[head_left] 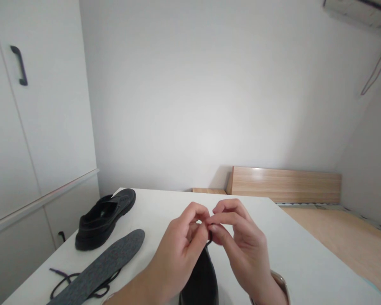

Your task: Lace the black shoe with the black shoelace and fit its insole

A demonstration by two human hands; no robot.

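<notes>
A dark lace (210,240) is pinched where fingertips of the left hand (180,243) and right hand (247,239) meet, above the black shoe (202,279) (its long axis pointed forward).

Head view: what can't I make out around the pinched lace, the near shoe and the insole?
All in the head view:
Pinched lace: upper end and which hand grips it, hidden by the left hand and right hand.
Near shoe: part behind the left hand, near end cut off by the bottom edge.
Insole: near end, same edge.
Loose lace: middle, under the insole.
</notes>
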